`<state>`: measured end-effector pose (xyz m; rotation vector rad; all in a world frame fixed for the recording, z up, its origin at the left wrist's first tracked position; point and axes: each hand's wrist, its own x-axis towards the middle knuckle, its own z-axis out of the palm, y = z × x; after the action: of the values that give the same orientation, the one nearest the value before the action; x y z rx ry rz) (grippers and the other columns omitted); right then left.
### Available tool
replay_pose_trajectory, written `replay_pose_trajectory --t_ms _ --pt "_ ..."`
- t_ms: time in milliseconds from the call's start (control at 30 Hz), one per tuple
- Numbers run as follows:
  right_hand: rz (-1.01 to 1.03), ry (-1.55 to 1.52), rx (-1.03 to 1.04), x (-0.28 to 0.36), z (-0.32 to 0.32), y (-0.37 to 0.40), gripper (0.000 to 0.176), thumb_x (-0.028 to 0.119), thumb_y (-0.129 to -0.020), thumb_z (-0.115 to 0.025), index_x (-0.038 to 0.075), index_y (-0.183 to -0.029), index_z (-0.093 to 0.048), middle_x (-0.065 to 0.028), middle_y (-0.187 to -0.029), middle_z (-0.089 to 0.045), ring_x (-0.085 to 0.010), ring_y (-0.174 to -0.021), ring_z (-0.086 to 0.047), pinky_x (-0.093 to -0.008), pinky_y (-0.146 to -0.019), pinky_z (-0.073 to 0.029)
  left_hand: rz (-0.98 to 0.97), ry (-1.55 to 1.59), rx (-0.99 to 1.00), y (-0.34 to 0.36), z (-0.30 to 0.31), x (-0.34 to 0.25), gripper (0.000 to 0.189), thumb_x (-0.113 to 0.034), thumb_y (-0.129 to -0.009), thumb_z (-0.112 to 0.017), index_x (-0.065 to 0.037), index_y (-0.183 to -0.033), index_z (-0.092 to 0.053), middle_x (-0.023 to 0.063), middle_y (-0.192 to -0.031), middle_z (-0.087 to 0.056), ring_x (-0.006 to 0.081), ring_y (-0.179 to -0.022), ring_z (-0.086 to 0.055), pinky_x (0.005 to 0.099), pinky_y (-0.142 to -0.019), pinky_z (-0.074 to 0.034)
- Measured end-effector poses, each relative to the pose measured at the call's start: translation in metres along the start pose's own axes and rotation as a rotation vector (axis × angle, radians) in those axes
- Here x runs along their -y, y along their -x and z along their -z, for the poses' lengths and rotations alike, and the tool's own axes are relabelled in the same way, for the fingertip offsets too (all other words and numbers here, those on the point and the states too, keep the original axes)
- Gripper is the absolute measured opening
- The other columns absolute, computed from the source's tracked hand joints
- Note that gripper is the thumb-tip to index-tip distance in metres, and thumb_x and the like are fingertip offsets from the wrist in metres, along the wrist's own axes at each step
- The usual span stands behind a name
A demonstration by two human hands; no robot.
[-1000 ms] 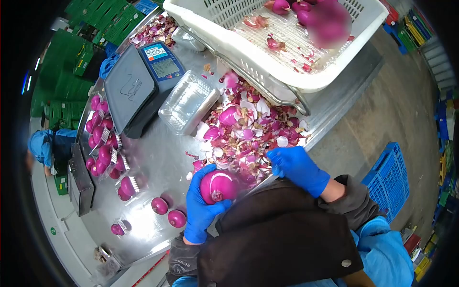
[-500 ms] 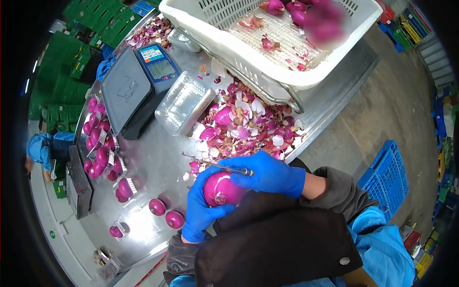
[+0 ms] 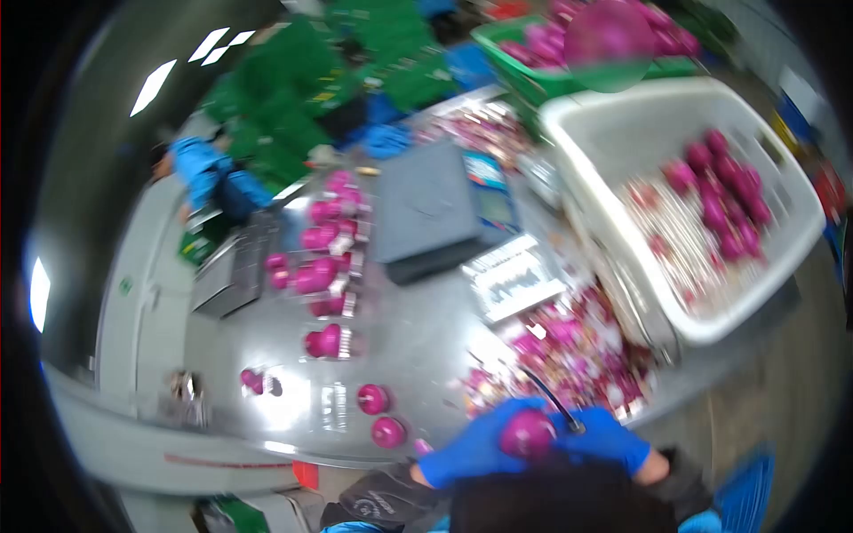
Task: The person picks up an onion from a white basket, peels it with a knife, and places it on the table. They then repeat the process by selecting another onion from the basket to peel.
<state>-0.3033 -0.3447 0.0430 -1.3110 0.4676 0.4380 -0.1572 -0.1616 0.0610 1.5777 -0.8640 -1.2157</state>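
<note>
Near the bottom edge of the view, my left hand (image 3: 471, 449) in a blue glove is wrapped round a red onion (image 3: 528, 433). To its right, my right hand (image 3: 613, 441), gloved too, holds a thin knife (image 3: 553, 397) whose blade points up and left. A heap of onion skins (image 3: 577, 351) lies just beyond both hands. Two loose red onions (image 3: 373, 399) rest on the metal table to the left. The picture is blurred, so fingertip details are unclear.
A scale (image 3: 428, 209) and a clear plastic tray (image 3: 511, 277) stand beyond the skins. Packed onions (image 3: 320, 275) line the left. A white crate (image 3: 769, 293) and a green crate (image 3: 524, 82) hold onions at right. A person in blue (image 3: 200, 169) is far left.
The view has swung up and left, showing the green crate and more of the white crate. Both hands now appear lower in the picture, still holding the onion and knife.
</note>
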Motion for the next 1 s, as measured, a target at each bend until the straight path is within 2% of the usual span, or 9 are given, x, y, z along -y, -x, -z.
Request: replay_pose_trajectory --t_ms 100,233,400,600,667,800,867,900,1000 --pt "-0.047 0.146 0.102 -0.011 0.005 -0.010 0.045 0.028 -0.086 -0.067 0.015 -0.128 -0.057 0.0023 -0.064 -0.063 -0.0052 -0.052 -0.056 -0.0205 -0.044 -0.042 0.006 -0.190 0.012 0.007 -0.002 0.007 0.075 -0.015 -0.061 -0.077 -0.011 -0.131 -0.047 0.0132 -0.126 -0.053 0.0284 -0.118 -0.053 0.0387 -0.104 -0.041" --pt "-0.045 0.238 0.149 -0.009 0.005 -0.019 0.029 0.014 -0.080 -0.066 0.003 -0.107 -0.064 -0.0046 -0.065 -0.065 -0.0105 -0.051 -0.059 -0.0233 -0.044 -0.045 -0.101 -0.243 -0.073 0.016 -0.012 0.021 0.075 -0.015 -0.062 -0.076 -0.011 -0.131 -0.048 0.0135 -0.129 -0.051 0.0287 -0.121 -0.050 0.0396 -0.105 -0.039" --pt "-0.115 0.336 0.158 -0.010 -0.010 -0.024 0.039 0.009 -0.078 -0.056 0.010 -0.117 -0.064 -0.0027 -0.053 -0.055 -0.0110 -0.040 -0.048 -0.0253 -0.037 -0.036 -0.076 -0.241 -0.141 0.028 -0.022 0.032 0.069 -0.018 -0.064 -0.077 -0.010 -0.127 -0.052 0.0147 -0.129 -0.051 0.0298 -0.123 -0.047 0.0420 -0.105 -0.037" --pt "-0.068 0.243 0.241 -0.032 -0.015 -0.033 0.047 0.001 -0.073 -0.052 0.005 -0.118 -0.062 -0.0015 -0.058 -0.055 -0.0102 -0.043 -0.048 -0.0258 -0.039 -0.036 -0.170 -0.114 -0.112 0.044 -0.032 0.046 0.068 -0.018 -0.069 -0.077 -0.010 -0.131 -0.051 0.0142 -0.132 -0.049 0.0274 -0.126 -0.045 0.0405 -0.108 -0.034" --pt "0.074 0.129 0.170 -0.056 -0.014 -0.041 0.048 -0.002 -0.072 -0.050 0.004 -0.118 -0.061 0.0002 -0.060 -0.054 -0.0093 -0.045 -0.048 -0.0262 -0.040 -0.037 -0.103 0.319 -0.060 0.050 -0.031 0.051 0.072 -0.016 -0.067 -0.078 -0.007 -0.133 -0.049 0.0131 -0.134 -0.049 0.0253 -0.128 -0.044 0.0395 -0.110 -0.032" --pt "-0.051 0.136 0.229 -0.037 -0.003 -0.043 0.036 0.006 -0.077 -0.057 0.008 -0.112 -0.062 -0.0028 -0.061 -0.057 -0.0148 -0.046 -0.052 -0.0301 -0.041 -0.040 -0.067 0.426 -0.130 0.059 -0.030 0.031 0.077 -0.014 -0.065 -0.080 -0.004 -0.134 -0.047 0.0115 -0.136 -0.048 0.0235 -0.129 -0.043 0.0384 -0.111 -0.031" --pt "0.022 0.101 0.193 -0.040 0.010 -0.055 0.035 0.007 -0.075 -0.066 0.004 -0.110 -0.065 -0.0054 -0.070 -0.066 -0.0108 -0.054 -0.060 -0.0238 -0.048 -0.046 -0.028 0.420 -0.342 0.061 -0.026 0.021 0.086 -0.009 -0.066 -0.074 -0.007 -0.143 -0.037 0.0090 -0.140 -0.045 0.0228 -0.130 -0.043 0.0365 -0.112 -0.033" --pt "0.106 0.340 -0.013 -0.029 0.007 -0.055 0.033 0.003 -0.071 -0.066 0.003 -0.104 -0.067 -0.0059 -0.077 -0.068 -0.0117 -0.062 -0.063 -0.0259 -0.056 -0.050 -0.074 0.815 -0.409 0.064 -0.024 0.009 0.090 -0.010 -0.064 -0.076 -0.005 -0.143 -0.035 0.0097 -0.140 -0.044 0.0230 -0.130 -0.044 0.0377 -0.112 -0.033" --pt "0.645 0.686 -0.119 -0.011 0.013 -0.063 0.055 0.024 -0.080 -0.071 0.004 -0.130 -0.055 -0.0172 -0.118 -0.064 -0.0260 -0.101 -0.065 -0.0331 -0.087 -0.051 -0.169 0.894 -0.547 0.059 -0.004 -0.002 0.095 -0.008 -0.055 -0.071 -0.003 -0.143 -0.033 0.0113 -0.135 -0.047 0.0251 -0.127 -0.047 0.0402 -0.109 -0.039"
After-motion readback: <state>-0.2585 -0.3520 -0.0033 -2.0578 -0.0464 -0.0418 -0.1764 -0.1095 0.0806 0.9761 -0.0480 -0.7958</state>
